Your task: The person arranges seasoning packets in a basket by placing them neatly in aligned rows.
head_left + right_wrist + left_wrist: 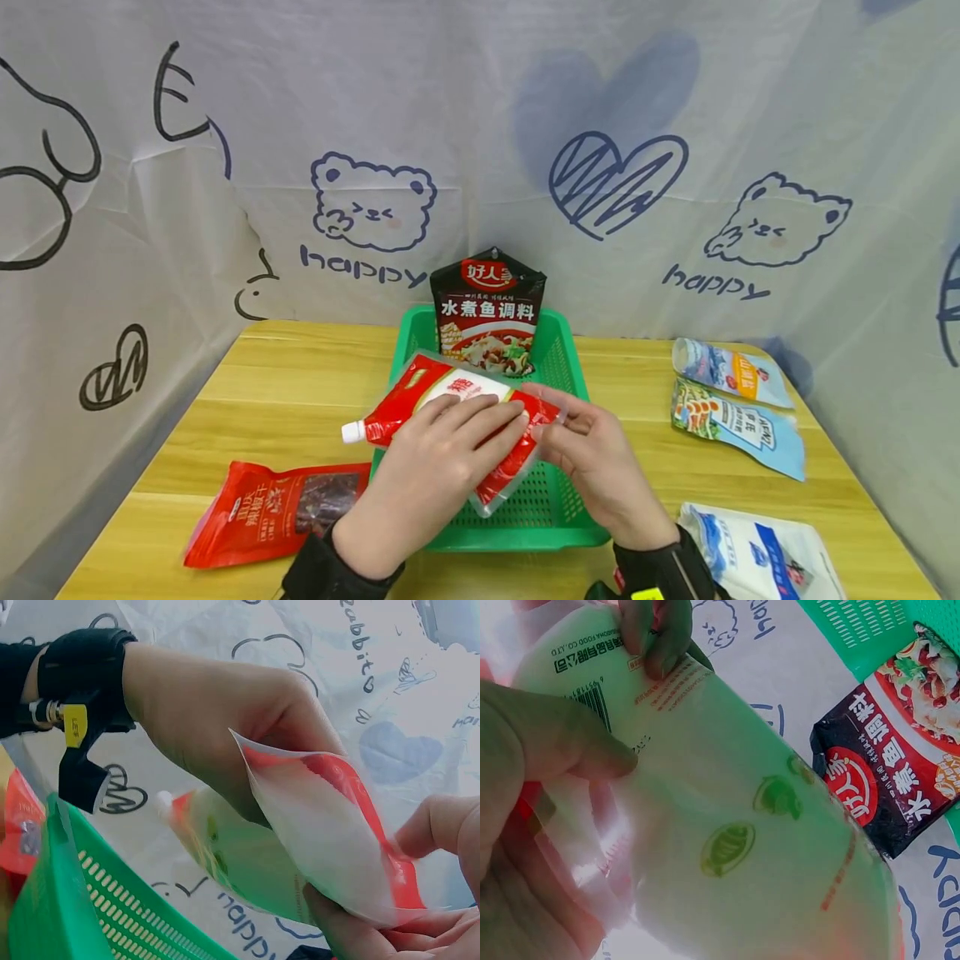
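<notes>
A red and white sugar pouch [480,385] with a white spout cap is held tilted above the green basket [517,540], cap end to the left. My left hand [442,467] grips it, fingers across the printed front. Its thumb presses the pale back, where a barcode shows in the left wrist view. My right hand [592,458] pinches the pouch's wide right end between thumb and fingers. A black and red fish seasoning packet [487,308] stands upright at the back of the basket.
A red bag of dried chillies [277,512] lies left of the basket. On the right of the wooden table [300,375] lie two pale blue pouches, one [731,371] behind the other [738,425]. Nearer is a white and blue bag [765,550]. A patterned cloth [487,100] hangs behind.
</notes>
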A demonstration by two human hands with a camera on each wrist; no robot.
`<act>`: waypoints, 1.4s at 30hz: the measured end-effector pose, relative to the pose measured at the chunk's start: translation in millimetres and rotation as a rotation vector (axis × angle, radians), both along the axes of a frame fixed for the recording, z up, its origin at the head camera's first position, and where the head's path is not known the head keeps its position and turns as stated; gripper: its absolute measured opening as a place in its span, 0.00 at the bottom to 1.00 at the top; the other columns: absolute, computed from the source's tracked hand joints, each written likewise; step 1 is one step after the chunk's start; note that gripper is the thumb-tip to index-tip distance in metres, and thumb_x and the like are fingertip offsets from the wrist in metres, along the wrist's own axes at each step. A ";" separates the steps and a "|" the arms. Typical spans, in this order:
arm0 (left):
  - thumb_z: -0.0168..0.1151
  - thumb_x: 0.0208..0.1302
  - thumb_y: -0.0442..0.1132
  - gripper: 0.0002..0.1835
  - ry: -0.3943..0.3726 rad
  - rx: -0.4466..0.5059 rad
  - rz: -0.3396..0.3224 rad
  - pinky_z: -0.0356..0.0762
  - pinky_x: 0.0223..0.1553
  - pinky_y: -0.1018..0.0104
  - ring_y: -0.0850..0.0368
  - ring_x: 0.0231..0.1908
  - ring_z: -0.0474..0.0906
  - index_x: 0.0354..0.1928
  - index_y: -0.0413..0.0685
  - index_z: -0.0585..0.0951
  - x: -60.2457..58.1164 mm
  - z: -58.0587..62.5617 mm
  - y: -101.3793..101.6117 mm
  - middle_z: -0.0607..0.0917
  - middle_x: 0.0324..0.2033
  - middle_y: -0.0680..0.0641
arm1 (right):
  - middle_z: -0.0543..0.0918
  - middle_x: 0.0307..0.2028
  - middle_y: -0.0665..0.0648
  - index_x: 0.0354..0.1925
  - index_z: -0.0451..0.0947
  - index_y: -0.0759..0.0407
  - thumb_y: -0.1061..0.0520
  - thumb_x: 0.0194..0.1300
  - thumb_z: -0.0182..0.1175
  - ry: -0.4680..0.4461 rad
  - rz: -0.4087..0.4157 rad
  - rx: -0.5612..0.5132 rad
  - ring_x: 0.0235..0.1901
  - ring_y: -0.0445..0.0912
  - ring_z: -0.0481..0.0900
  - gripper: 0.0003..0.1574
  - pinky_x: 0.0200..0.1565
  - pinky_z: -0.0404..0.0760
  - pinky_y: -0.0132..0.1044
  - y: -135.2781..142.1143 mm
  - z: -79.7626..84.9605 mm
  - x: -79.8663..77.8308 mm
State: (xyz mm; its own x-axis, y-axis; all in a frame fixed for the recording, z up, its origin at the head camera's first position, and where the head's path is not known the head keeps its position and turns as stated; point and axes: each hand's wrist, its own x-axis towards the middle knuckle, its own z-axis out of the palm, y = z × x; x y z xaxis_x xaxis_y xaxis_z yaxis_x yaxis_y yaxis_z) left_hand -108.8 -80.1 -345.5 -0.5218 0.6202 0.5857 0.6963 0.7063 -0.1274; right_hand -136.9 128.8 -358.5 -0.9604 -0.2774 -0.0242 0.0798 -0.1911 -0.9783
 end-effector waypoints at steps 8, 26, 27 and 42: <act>0.80 0.57 0.39 0.32 -0.064 0.032 0.019 0.76 0.66 0.48 0.51 0.65 0.77 0.65 0.55 0.83 1.2 3.6 -3.5 0.82 0.64 0.52 | 0.82 0.61 0.64 0.71 0.68 0.72 0.71 0.66 0.57 0.007 -0.041 -0.057 0.50 0.47 0.85 0.35 0.48 0.88 0.37 -2.5 -1.3 0.9; 0.79 0.51 0.31 0.42 -0.076 0.259 0.114 0.77 0.64 0.45 0.43 0.66 0.75 0.71 0.41 0.74 -12.7 10.1 -36.1 0.75 0.69 0.41 | 0.74 0.69 0.59 0.74 0.64 0.68 0.71 0.72 0.50 0.082 -0.152 -0.159 0.60 0.52 0.79 0.33 0.55 0.85 0.41 10.6 5.7 1.0; 0.79 0.50 0.31 0.44 -0.085 0.268 0.133 0.77 0.64 0.44 0.42 0.66 0.75 0.72 0.40 0.72 -14.3 9.6 -38.6 0.74 0.70 0.40 | 0.74 0.69 0.59 0.74 0.65 0.67 0.71 0.72 0.50 0.086 -0.155 -0.166 0.61 0.53 0.78 0.33 0.55 0.85 0.40 11.0 6.2 1.3; 0.73 0.49 0.21 0.49 -0.150 0.282 0.216 0.86 0.31 0.57 0.41 0.55 0.81 0.76 0.55 0.72 -29.5 3.1 -58.5 0.71 0.73 0.43 | 0.76 0.68 0.59 0.72 0.71 0.58 0.67 0.76 0.51 0.154 -0.088 -0.233 0.64 0.53 0.77 0.29 0.52 0.86 0.37 15.7 6.6 7.4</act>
State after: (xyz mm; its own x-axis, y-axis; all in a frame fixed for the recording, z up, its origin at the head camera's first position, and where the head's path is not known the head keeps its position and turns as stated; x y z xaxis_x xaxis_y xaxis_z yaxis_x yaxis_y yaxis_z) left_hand -138.3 -138.6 -342.4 -0.7156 0.3114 0.6253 0.5235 0.8317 0.1849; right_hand -129.5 144.5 -351.9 -0.9685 -0.1737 0.1784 -0.0932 -0.4116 -0.9066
